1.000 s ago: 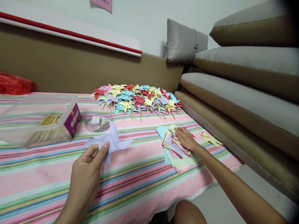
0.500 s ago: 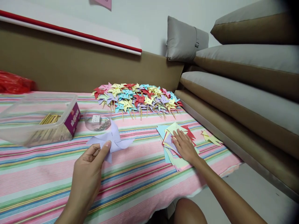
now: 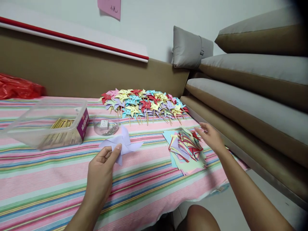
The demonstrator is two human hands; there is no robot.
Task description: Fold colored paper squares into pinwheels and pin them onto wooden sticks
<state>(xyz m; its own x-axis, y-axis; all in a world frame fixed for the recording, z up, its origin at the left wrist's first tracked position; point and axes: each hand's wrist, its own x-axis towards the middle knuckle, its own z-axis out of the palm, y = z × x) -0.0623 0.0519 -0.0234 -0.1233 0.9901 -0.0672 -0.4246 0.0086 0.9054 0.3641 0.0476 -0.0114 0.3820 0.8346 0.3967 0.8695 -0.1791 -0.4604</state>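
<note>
my left hand (image 3: 102, 170) is pinched shut on the lilac pinwheel (image 3: 126, 144), thumb on top and fingers under one blade. it holds the pinwheel low over the striped cloth (image 3: 60, 179), just in front of the small clear dish (image 3: 106, 126) of metal pins. i see no stick on this wheel.

my right hand (image 3: 211, 136) is apart, fingers spread and holding nothing. it sits at the far right edge of the stack of coloured papers (image 3: 185, 146), fingertips by a red piece. i cannot tell whether they touch it.

as i judge it, the step in hand lies between folding and fixing: one folded wheel is gripped while the free hand is at the loose sheets. the clear plastic box (image 3: 48, 125) with wooden sticks (image 3: 61, 123) in it lies to the left of the dish. the pile of finished pinwheels (image 3: 144, 102), all on sticks, is further back on the cloth.

the next move calls for a light touch. the sheets are thin and lie fanned over each other, so lifting one alone needs a fingertip to slide it free of the rest. my left pinch has to hold firm without creasing, or the folded blades may spring open. pins and sticks are both on my left side, well apart from my right hand, so reaching them means crossing over the wheel with care.
</note>
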